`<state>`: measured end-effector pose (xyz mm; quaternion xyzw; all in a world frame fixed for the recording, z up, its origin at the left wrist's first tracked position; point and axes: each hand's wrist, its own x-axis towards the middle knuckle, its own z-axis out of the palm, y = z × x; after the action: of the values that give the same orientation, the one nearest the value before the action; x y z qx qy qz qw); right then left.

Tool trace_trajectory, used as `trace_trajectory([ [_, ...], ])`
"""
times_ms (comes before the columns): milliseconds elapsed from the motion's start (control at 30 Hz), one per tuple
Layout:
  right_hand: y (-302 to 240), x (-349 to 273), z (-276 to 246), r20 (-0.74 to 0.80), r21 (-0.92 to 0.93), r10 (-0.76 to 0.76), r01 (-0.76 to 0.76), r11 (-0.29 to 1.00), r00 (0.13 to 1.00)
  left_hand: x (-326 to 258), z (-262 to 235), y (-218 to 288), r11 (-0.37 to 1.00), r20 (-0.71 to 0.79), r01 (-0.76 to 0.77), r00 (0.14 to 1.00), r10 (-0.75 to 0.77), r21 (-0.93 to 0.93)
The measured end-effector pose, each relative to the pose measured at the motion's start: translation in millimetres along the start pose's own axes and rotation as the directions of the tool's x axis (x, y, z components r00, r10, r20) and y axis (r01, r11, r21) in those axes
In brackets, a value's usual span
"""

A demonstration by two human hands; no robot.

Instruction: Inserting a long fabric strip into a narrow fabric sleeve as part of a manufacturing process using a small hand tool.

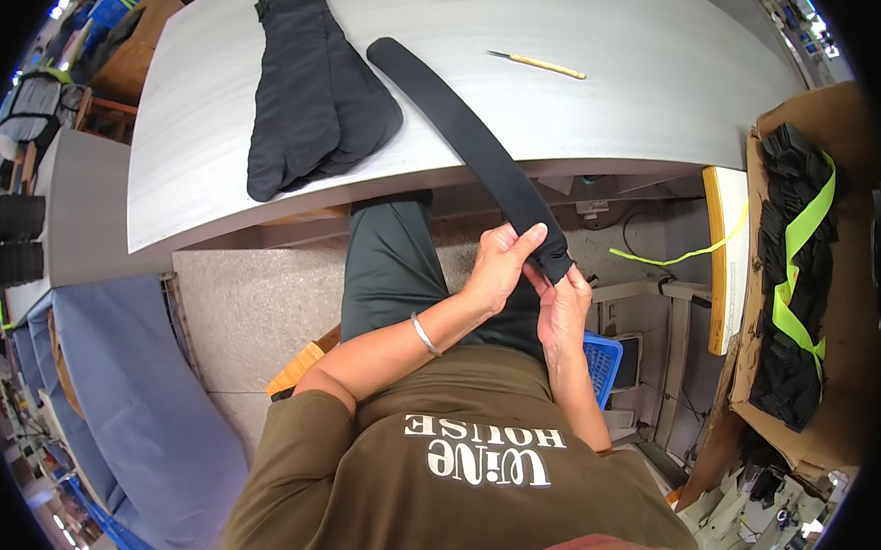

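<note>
A long, narrow black fabric strip (469, 141) runs from the grey table over its near edge down to my lap. Its rounded far end lies on the tabletop. Close to the near end, my left hand (502, 267) pinches the strip, thumb on top. My right hand (564, 309) grips the gathered near end from below, its fingertips partly hidden by the cloth. Left of the strip, several black fabric pieces (310, 104) lie stacked, wide and rounded toward me. A thin yellow-handled pointed tool (544, 67) rests farther back, to the right.
The table (649, 89) curves across in front of me. At my right stands a cardboard box (862, 355) holding black pieces and a bright green strip (802, 230). A blue plastic basket (604, 364) sits beside my right forearm. Blue cloth (141, 406) hangs at the left.
</note>
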<state>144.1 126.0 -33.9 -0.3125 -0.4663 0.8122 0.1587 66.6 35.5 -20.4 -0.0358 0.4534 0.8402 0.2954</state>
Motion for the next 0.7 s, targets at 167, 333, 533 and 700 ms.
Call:
trace_trajectory([
  [167,-4.1,6.8,-11.8,0.094,0.057,0.093,-0.099,0.993,0.991,3.3,-1.4,13.2,0.984,0.097,0.177,0.979,-0.177,0.018],
  [333,-29.9,1.4,-17.3,0.061,0.086,-0.106,0.100,0.991,0.992,35.6,-1.7,53.0,0.992,0.038,-0.055,0.998,0.060,-0.111],
  [533,-42.0,-15.8,-50.1,0.065,0.005,-0.075,0.075,0.997,0.995,88.1,-57.3,155.7,0.927,-0.103,-0.267,0.963,0.248,-0.263],
  [700,-40.5,-24.2,-59.9,0.092,0.006,-0.083,0.083,0.997,0.992,104.0,-73.4,169.4,0.943,-0.057,-0.251,0.968,0.244,-0.217],
])
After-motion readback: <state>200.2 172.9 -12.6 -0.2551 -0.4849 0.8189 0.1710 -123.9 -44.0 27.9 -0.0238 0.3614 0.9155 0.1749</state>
